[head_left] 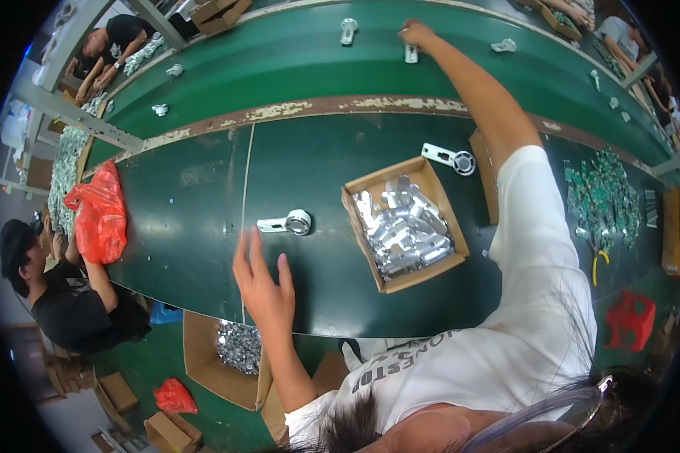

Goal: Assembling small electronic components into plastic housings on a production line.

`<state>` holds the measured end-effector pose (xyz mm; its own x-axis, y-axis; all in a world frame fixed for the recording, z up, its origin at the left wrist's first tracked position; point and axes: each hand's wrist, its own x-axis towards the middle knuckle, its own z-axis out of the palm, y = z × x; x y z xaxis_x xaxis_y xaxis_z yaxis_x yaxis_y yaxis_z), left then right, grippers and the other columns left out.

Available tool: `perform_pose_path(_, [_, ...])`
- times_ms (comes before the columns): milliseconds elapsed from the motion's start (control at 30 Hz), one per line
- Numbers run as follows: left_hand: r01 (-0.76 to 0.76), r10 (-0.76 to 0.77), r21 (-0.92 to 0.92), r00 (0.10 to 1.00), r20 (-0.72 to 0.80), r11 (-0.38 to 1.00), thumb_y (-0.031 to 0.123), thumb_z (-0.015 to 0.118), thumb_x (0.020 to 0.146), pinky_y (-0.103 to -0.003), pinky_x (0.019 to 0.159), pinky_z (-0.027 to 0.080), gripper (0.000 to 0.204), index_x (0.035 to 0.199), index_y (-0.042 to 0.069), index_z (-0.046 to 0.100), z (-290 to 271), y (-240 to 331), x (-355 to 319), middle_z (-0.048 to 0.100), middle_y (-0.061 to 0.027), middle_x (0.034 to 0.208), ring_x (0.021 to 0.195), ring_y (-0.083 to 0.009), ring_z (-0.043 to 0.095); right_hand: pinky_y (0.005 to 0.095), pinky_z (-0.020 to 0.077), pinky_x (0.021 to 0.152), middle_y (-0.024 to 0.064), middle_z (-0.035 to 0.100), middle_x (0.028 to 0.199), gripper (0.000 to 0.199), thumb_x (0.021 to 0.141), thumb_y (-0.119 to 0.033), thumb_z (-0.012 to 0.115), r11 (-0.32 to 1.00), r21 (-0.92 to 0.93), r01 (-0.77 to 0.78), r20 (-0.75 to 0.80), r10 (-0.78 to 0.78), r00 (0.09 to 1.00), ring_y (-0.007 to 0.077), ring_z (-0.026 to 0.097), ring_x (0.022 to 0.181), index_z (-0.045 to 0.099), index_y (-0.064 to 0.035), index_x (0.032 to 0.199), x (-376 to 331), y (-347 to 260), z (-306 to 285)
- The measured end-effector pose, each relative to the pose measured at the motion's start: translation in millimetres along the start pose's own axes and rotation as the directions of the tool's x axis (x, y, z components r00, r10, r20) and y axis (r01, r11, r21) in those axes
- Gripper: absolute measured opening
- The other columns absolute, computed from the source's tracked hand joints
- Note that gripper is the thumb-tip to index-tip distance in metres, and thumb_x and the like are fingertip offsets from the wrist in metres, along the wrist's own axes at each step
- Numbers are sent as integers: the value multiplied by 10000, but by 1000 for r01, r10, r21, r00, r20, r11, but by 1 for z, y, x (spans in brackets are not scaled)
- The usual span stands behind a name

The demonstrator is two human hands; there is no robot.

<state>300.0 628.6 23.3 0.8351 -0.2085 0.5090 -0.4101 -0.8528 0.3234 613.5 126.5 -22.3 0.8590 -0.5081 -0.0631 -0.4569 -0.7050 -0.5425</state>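
Observation:
At the top of the head view, my right hand (418, 35) reaches out over the green conveyor belt. Its fingers are closed over the round end of a white casing (411, 55), whose flat handle shows beneath them. My left hand (268, 291) is over the dark green table, empty, with fingers spread. Just beyond its fingertips lies another white casing (285, 223), a flat slotted handle with a round grey ring at one end. A similar ring-ended casing (452, 159) rests beside an open cardboard box (346, 204) full of shiny silver curved metal pieces (404, 230).
More casings (348, 32) are spread along the belt, behind a worn raised edge (302, 108). Green circuit boards (601, 196) and yellow-handled pliers (597, 264) lie at right. A red plastic bag (102, 215) stands at left, near a seated person (68, 291). Others sit across the belt.

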Motion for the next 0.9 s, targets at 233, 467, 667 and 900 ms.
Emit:
perform_pose_path(233, [-45, 36, 21, 942, 334, 999, 77, 656, 798, -413, 895, 413, 405, 1192, 85, 562, 17, -53, 18, 566, -126, 1185, 1091, -309, 529, 503, 412, 951, 181, 253, 1445, 559, 799, -196, 573, 886, -351, 304, -278, -409, 869, 482, 307, 1245, 424, -235, 1337, -69, -17, 16])
perform_pose_path(467, [423, -380, -615, 901, 209, 665, 80, 691, 817, -220, 595, 438, 149, 915, -14, 627, 32, -25, 12, 628, -43, 706, 623, -67, 545, 420, 471, 811, 165, 512, 1123, 361, 820, -150, 623, 534, -95, 840, 7, -844, 537, 325, 502, 1041, 546, -70, 1163, -336, -49, -52])
perform_pose_path(667, [-36, 53, -527, 998, 17, 849, 71, 741, 744, -314, 565, 445, 164, 826, 6, 615, 30, 60, 2, 612, -127, 711, 613, -250, 586, 302, 479, 629, 104, 603, 925, 478, 861, -179, 625, 681, 418, 602, 133, -701, 700, 190, 588, 726, 469, -64, 1298, -411, -58, -49])
perform_pose_path(900, [142, -166, -539, 986, 5, 830, 64, 711, 784, -281, 545, 427, 135, 818, -3, 598, 45, 39, -7, 606, -80, 686, 563, -160, 535, 388, 476, 724, 125, 646, 841, 217, 871, -230, 556, 775, 131, 618, 134, -631, 764, 269, 624, 806, 630, -63, 989, -179, -6, -21])
